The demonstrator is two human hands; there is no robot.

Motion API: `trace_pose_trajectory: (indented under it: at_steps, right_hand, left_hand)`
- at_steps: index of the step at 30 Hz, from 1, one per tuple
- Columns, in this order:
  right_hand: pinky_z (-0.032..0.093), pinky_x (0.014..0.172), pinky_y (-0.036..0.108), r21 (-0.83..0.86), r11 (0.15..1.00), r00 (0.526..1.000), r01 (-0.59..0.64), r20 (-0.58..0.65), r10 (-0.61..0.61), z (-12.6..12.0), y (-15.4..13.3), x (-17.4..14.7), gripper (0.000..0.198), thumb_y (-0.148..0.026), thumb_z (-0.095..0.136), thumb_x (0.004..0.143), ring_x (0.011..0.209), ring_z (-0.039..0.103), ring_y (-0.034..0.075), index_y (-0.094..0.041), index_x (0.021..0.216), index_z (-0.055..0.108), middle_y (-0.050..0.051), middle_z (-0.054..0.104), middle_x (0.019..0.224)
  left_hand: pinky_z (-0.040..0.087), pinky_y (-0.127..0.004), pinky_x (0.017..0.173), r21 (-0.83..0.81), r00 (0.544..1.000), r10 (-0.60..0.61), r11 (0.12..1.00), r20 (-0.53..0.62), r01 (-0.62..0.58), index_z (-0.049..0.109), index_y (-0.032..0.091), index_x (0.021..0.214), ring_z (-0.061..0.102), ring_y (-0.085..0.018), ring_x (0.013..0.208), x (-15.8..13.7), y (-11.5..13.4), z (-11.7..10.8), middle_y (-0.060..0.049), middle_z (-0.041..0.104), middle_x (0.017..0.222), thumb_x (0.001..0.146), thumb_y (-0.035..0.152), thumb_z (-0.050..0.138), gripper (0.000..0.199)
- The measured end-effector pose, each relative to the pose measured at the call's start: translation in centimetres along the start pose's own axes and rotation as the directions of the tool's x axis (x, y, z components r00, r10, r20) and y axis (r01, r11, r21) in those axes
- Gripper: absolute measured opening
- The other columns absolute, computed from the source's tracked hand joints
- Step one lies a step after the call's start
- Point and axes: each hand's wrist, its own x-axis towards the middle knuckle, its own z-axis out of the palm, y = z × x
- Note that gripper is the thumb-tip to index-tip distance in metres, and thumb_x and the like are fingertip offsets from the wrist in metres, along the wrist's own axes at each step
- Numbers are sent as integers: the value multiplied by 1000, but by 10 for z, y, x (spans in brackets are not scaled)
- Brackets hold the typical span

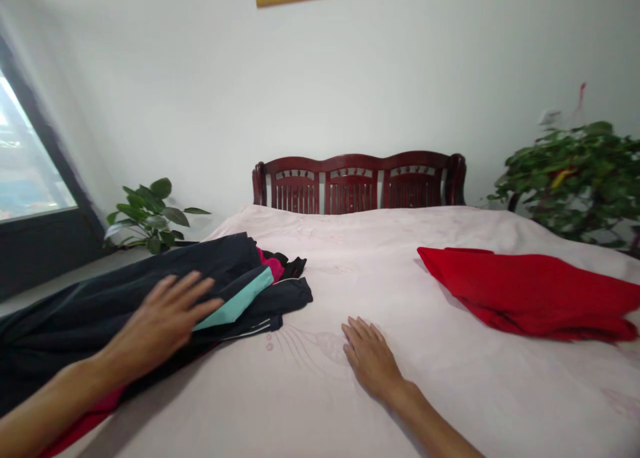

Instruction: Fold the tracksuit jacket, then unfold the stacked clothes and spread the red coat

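My left hand (165, 315) is open, its fingers stretched out over a pile of dark clothes (115, 281) at the left of the bed. Whether it touches the cloth or hovers just above, I cannot tell. A light turquoise panel (240, 299) shows beside its fingertips, with bits of pink and black fabric at the pile's far end. My right hand (371, 358), fingers flat and holding nothing, is at the middle of the pale pink bedsheet (320, 405). Off to the right lies a folded red garment (535, 295), apart from both hands.
A dark red wooden headboard (351, 183) stands at the far end against a white wall. Leafy plants flank the bed, a small potted one (150, 215) at left and a bushier one (575, 178) at right. A window (30, 158) is at far left.
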Motion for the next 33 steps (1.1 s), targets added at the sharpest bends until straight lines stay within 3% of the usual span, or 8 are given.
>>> trace_pose_trajectory:
  at_steps: [2,4,7,12,22,29,31,33]
  right_hand:
    - [18,123,46,-10,1000,1000,0,-17,0,0,-2,1,51,-33,37,99,147,32,26,-17,144,53,10,43,156]
    - [20,123,47,-11,1000,999,6,-34,-7,0,-3,-1,49,-31,38,98,146,34,26,-17,143,55,9,46,154]
    - [23,122,48,-5,1000,998,25,-52,-25,0,-3,-5,47,-27,39,97,145,37,26,-18,140,57,9,48,152]
    - [27,121,47,5,999,998,53,-45,-52,3,0,-11,47,-22,42,95,144,39,27,-19,140,58,9,49,152]
    - [23,123,47,124,989,991,78,-115,-63,13,6,-14,43,-30,46,97,144,37,25,-24,139,57,6,50,151]
    - [25,121,49,296,950,981,100,-188,-45,13,4,-11,42,-22,52,90,140,42,27,-20,130,62,11,56,144]
    - [31,119,46,485,874,956,41,-273,106,17,14,-4,47,-19,55,82,136,48,26,-20,128,63,11,58,142]
    - [43,109,42,754,656,824,-30,-353,443,16,35,5,48,-22,60,75,125,58,25,-19,123,65,12,64,133]
  left_hand:
    - [9,-58,123,-105,939,331,941,93,-321,57,40,134,31,-27,149,55,49,38,1,45,156,94,37,56,41]
    - [10,-55,124,-156,894,437,894,96,-420,57,38,135,32,-26,148,89,81,78,-1,49,153,96,37,54,39]
    - [14,-56,122,-134,946,314,944,78,-302,59,32,135,39,-27,144,117,86,128,-5,59,143,96,23,51,41]
    - [6,-64,121,-21,996,8,1000,91,-6,71,24,119,40,-34,141,143,33,171,-9,64,136,86,6,45,45]
    - [10,-62,118,92,947,-298,953,120,289,63,16,132,26,-38,148,143,8,219,-15,55,146,87,15,39,51]
    - [18,-65,114,17,944,-321,947,72,321,53,18,145,27,-41,148,133,101,202,-19,42,156,96,33,34,54]
    - [20,-60,117,-97,967,-229,966,114,240,51,21,147,28,-36,149,128,137,192,-15,40,158,97,35,34,54]
    - [25,-54,117,-207,970,-152,959,191,191,46,25,150,32,-31,148,121,170,183,-11,40,159,98,36,35,55]
